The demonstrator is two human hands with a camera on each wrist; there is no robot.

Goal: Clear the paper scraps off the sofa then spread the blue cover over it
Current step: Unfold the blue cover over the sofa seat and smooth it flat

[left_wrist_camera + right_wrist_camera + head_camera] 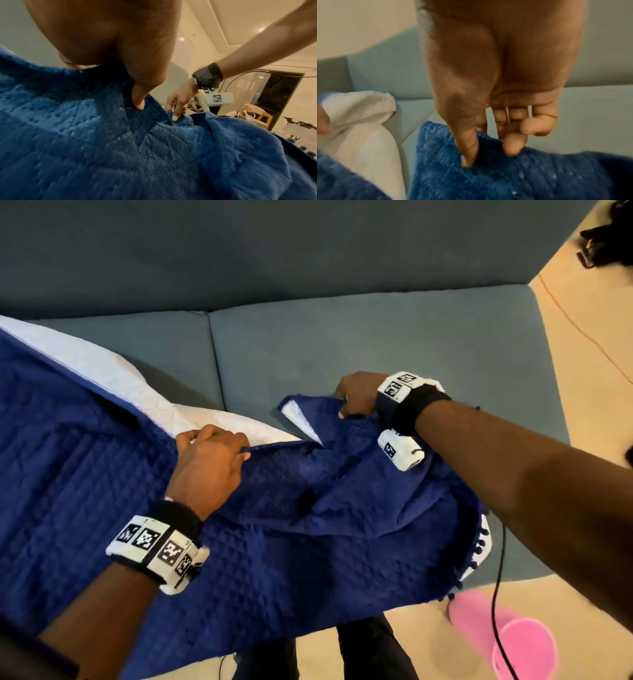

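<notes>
The blue cover (pixel 308 542) is a deep navy quilted cloth with a raised grid of small squares on its top face, a plain white underside (pixel 144 385) and a row of little blue pompoms (pixel 472 556) along one hem. It lies bunched and creased over the front of the sofa (pixel 394 344), draping off the front edge of the seat cushions toward the floor, while the back half of the right cushion and the backrest are bare grey-blue fabric. Along its far edge on the left cushion the cloth is folded back so the white lining shows. The left hand (pixel 209 463) has its fingers curled over that turned edge near the seam between the two cushions, thumb pressed against the blue face, gripping the cloth. The right hand (pixel 358 395) pinches a raised corner of the cover on the right cushion, thumb and fingertips (pixel 510 147) digging into the pile, with a small flap of white lining turned up just beside it. A pink cylindrical container (pixel 503 638) lies on the floor by the sofa's front right corner.
</notes>
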